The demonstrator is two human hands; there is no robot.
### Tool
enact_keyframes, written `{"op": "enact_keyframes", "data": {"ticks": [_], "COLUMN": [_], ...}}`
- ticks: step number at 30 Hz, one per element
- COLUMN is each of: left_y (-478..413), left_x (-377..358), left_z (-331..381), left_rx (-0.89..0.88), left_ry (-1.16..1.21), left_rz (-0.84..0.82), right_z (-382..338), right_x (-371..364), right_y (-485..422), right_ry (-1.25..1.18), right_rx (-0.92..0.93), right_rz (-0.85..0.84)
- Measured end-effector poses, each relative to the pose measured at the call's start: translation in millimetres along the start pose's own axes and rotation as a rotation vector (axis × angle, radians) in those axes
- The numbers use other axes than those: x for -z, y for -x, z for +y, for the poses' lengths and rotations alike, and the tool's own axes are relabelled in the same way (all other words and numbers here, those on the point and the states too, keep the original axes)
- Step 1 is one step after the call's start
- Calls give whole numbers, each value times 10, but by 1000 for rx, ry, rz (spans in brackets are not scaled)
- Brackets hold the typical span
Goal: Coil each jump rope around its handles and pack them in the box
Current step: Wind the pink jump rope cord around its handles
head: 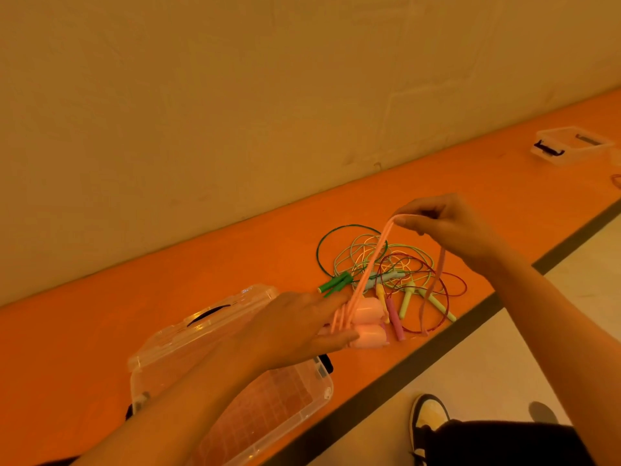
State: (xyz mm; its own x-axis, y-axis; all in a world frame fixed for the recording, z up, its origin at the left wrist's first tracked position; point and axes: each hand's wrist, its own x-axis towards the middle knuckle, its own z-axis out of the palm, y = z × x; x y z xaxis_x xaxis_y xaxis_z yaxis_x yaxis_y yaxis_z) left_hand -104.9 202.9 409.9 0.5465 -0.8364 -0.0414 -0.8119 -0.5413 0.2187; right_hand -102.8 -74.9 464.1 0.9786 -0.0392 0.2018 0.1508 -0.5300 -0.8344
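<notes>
Left hand [295, 331] grips paired pink handles [368, 326] pointing right; right hand [447, 227] apparently pinches their cord [373, 264], slanting upward.

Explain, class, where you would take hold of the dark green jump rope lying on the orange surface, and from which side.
Grip the dark green jump rope by its two handles, which lie side by side at the near-left edge of the tangled pile. Come from the left, the open side: their free ends point out there, while the cord loops back among the other ropes.
</notes>
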Motion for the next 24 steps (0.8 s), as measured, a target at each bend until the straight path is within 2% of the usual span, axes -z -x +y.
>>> {"op": "enact_keyframes", "data": {"ticks": [6,17,24], "left_y": [15,-7,54], "left_x": [-26,-199,-5], "left_z": [75,69,-353], "left_rx": [29,78,99], "left_ry": [16,-40,-44], "left_rz": [-51,-32,68], "right_z": [-111,-394,-250], "right_x": [-204,-322,-48], "right_y": [-49,-95,-150], "right_ry": [-108,-46,147], "right_rx": [-37,36,45], "right_rz": [111,43,-14]}}
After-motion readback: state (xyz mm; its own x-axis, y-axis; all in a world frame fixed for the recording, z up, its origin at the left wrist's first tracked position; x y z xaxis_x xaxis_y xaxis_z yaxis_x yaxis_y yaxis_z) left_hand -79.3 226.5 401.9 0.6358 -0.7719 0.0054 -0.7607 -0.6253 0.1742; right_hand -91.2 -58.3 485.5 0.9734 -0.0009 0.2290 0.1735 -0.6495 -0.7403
